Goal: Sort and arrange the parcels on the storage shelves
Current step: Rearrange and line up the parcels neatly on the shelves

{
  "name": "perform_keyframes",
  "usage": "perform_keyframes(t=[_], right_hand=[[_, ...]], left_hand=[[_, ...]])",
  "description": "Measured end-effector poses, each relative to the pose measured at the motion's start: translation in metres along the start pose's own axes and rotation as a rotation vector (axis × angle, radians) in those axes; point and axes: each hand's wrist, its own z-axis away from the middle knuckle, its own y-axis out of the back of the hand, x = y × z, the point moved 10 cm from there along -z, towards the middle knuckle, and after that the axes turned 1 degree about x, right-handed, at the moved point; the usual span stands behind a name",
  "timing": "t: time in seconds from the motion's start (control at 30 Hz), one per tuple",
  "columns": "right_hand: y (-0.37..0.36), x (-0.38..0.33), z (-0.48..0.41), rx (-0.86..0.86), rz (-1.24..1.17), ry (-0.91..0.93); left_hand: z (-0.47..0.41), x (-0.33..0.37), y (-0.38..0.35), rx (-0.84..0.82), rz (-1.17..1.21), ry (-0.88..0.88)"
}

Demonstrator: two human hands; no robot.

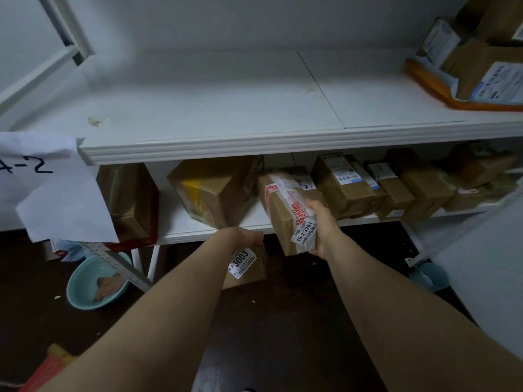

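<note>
L hand [244,236] fingers curl over the top of small box [250,267] w/ "3003" label, held just below front edge of lower shelf [181,222]. R hand [322,222] grips taped box [285,213], label "46-2-3201", tilted at that edge, beside yellow-taped carton [218,190].

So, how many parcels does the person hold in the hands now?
2. The left hand grips the 3003 box below the lower shelf; the right hand grips the 46-2-3201 box at its front edge.
</note>
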Motion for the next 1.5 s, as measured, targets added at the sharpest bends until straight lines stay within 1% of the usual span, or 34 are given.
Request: perform_keyframes(t=[0.2, 0.33, 0.5, 0.8, 0.87, 0.97, 1.13, 1.3, 1.37, 1.5], right_hand=[[-0.026, 0.0, -0.028, 0.001, 0.028, -0.038], [-0.045, 0.002, -0.051, 0.023, 0.051, -0.071], [-0.069, 0.001, -0.074, -0.026, 0.081, -0.089], [-0.127, -0.009, -0.078, -0.152, 0.305, 0.022], [-0.126, -0.011, -0.079, -0.146, 0.306, 0.025], [-0.106, -0.011, -0.078, -0.096, 0.244, 0.014], [-0.071, -0.021, -0.06, -0.029, 0.189, 0.028], [-0.049, -0.036, -0.038, 0.036, 0.148, 0.058], [-0.043, -0.04, -0.03, 0.062, 0.135, 0.064], [-0.047, -0.033, -0.031, 0.045, 0.12, 0.062]], left_hand=[[-0.025, -0.011, 0.008, -0.002, 0.034, 0.009], [-0.037, -0.007, 0.012, -0.008, 0.046, -0.023], [-0.056, -0.008, 0.017, -0.01, 0.031, -0.022], [-0.067, -0.029, 0.044, 0.058, 0.058, 0.01], [-0.066, -0.033, 0.047, 0.067, 0.076, 0.021], [-0.061, -0.029, 0.051, 0.063, 0.09, 0.021], [-0.033, -0.003, 0.062, 0.081, 0.115, -0.034], [-0.006, 0.022, 0.088, 0.189, 0.103, -0.088], [-0.004, 0.025, 0.098, 0.268, 0.102, -0.096], [-0.01, 0.018, 0.106, 0.462, 0.035, -0.077]])
